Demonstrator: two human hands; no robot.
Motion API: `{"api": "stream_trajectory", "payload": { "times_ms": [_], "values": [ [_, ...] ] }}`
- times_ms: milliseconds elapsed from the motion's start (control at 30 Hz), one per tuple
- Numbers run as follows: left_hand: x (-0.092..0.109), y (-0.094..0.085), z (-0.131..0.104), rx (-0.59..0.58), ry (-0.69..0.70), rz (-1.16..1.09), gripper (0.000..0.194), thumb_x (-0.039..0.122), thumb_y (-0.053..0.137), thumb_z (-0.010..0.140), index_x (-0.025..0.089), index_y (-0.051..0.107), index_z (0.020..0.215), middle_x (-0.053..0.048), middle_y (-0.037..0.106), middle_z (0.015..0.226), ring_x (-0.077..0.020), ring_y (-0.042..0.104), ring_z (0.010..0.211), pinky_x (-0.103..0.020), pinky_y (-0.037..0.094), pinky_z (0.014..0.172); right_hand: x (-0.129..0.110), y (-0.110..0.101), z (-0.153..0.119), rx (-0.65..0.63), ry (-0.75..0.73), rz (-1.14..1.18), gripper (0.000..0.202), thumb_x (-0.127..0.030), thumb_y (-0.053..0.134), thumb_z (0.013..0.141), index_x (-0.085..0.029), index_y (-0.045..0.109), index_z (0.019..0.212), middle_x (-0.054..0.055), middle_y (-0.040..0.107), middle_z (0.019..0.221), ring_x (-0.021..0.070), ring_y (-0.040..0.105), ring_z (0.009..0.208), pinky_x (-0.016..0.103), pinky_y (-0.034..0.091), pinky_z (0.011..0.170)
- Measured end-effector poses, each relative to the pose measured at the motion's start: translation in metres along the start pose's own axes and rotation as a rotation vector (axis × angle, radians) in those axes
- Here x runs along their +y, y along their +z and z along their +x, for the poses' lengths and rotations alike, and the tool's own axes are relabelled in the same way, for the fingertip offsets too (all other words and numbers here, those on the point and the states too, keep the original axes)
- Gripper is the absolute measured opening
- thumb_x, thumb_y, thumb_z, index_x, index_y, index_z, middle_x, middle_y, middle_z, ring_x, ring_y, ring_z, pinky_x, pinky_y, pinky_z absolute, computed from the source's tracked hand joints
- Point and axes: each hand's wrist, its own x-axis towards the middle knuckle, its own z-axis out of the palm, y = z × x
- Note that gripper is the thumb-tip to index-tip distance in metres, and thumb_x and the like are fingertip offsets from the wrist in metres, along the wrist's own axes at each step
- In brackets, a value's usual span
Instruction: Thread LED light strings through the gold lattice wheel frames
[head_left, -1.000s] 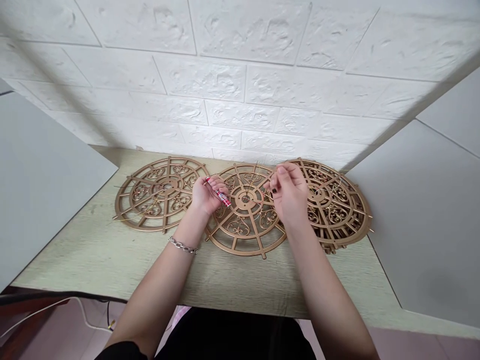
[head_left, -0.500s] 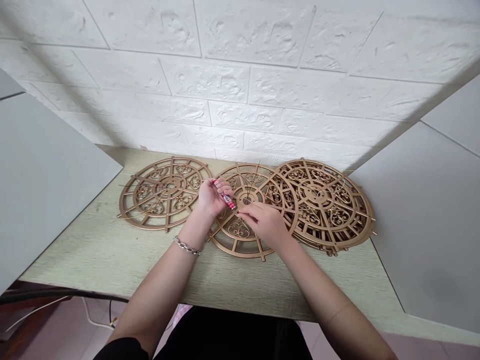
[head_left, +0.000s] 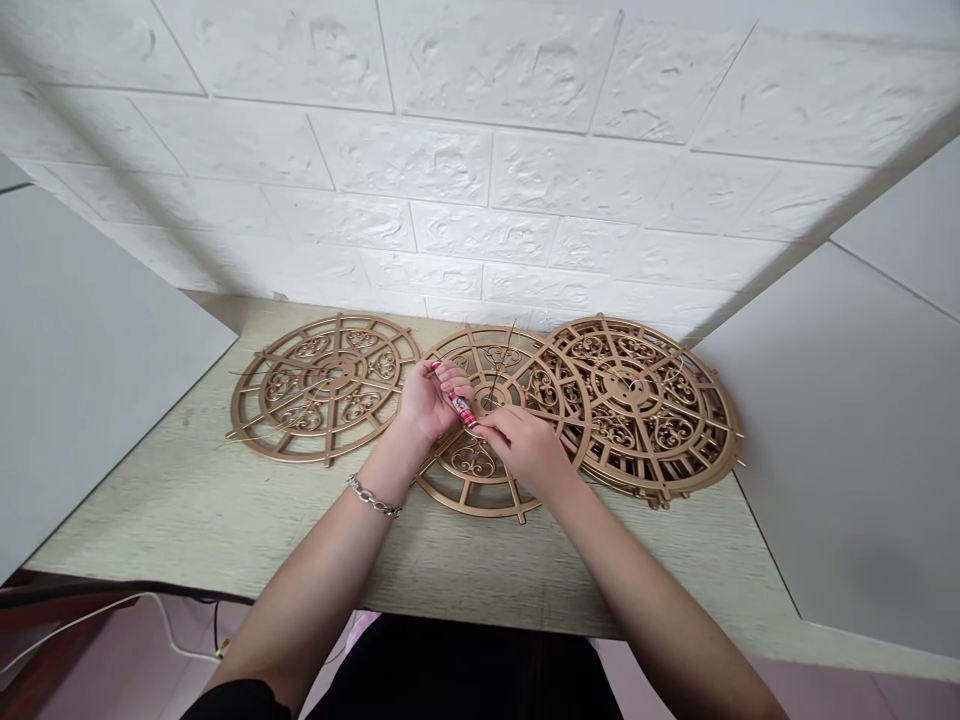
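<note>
My left hand (head_left: 433,402) is closed around a slim red-and-white patterned tube (head_left: 460,406), which slants down toward the right. At the tube's lower end my right hand (head_left: 525,445) pinches with thumb and forefinger; whatever lies between those fingertips is too small to make out. Both hands are over the middle gold openwork disc (head_left: 469,495), a round frame with spokes and scrollwork. Thin dark wires (head_left: 496,372) stick up near its centre, just behind my hands. A silver chain bracelet (head_left: 373,497) circles my left wrist.
Another gold disc (head_left: 328,447) lies to the left, with thin wires across it. On the right a stack of similar discs (head_left: 660,470) touches the middle one. White brick-pattern wall (head_left: 480,170) stands behind the pale wooden table (head_left: 247,530); grey panels flank both sides. Cables (head_left: 112,592) hang front left.
The right hand's fingertips have come closer to the tube's lower end, and the tube has shifted slightly down. The whole view has moved a little; the discs stay in place.
</note>
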Motion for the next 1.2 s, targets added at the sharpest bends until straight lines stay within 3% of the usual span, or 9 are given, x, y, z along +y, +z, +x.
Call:
{"api": "stream_trajectory", "payload": {
  "times_ms": [433, 667, 867, 1033, 1200],
  "values": [
    [-0.005, 0.001, 0.000, -0.019, 0.018, 0.078, 0.023, 0.017, 0.037, 0.078, 0.020, 0.027, 0.057, 0.005, 0.031, 0.044, -0.0064, 0.034, 0.033, -0.020, 0.034, 0.037, 0.002, -0.001, 0.000, -0.063, 0.032, 0.036, 0.013, -0.021, 0.050, 0.087, -0.017, 0.058, 0.077, 0.003, 0.061, 0.075, 0.0143, 0.057, 0.071, 0.025, 0.043, 0.066],
    [-0.004, 0.003, 0.000, -0.032, 0.014, 0.131, 0.022, 0.019, 0.035, 0.078, 0.019, 0.030, 0.057, 0.004, 0.032, 0.046, -0.0072, 0.037, 0.036, -0.020, 0.038, 0.040, 0.005, 0.000, -0.001, -0.016, -0.002, 0.007, 0.016, -0.020, 0.047, 0.088, -0.017, 0.059, 0.078, 0.004, 0.062, 0.076, 0.0149, 0.058, 0.070, 0.025, 0.043, 0.063],
    [-0.001, 0.006, -0.003, -0.025, -0.009, 0.291, 0.028, 0.024, 0.029, 0.085, 0.017, 0.038, 0.059, -0.001, 0.044, 0.054, -0.0116, 0.047, 0.045, -0.032, 0.050, 0.053, 0.008, -0.005, -0.002, 0.040, 0.026, -0.020, 0.019, -0.022, 0.045, 0.090, -0.018, 0.059, 0.078, 0.004, 0.060, 0.075, 0.0144, 0.057, 0.067, 0.025, 0.043, 0.060],
    [0.003, 0.008, -0.007, -0.068, -0.076, 0.430, 0.035, 0.031, 0.026, 0.088, 0.015, 0.047, 0.065, -0.007, 0.055, 0.067, -0.0198, 0.059, 0.062, -0.040, 0.052, 0.056, 0.010, -0.011, -0.002, 0.051, 0.032, -0.051, 0.021, -0.024, 0.042, 0.091, -0.019, 0.059, 0.079, 0.003, 0.060, 0.074, 0.0146, 0.057, 0.067, 0.025, 0.042, 0.060],
    [0.005, 0.007, -0.009, -0.079, -0.210, 0.509, 0.045, 0.046, 0.024, 0.087, 0.014, 0.050, 0.067, -0.011, 0.058, 0.073, -0.0248, 0.061, 0.071, -0.050, 0.051, 0.061, 0.010, -0.011, -0.002, 0.071, 0.039, -0.073, 0.025, -0.024, 0.039, 0.092, -0.019, 0.059, 0.077, 0.004, 0.059, 0.072, 0.0148, 0.056, 0.065, 0.026, 0.041, 0.059]
  ]
}}
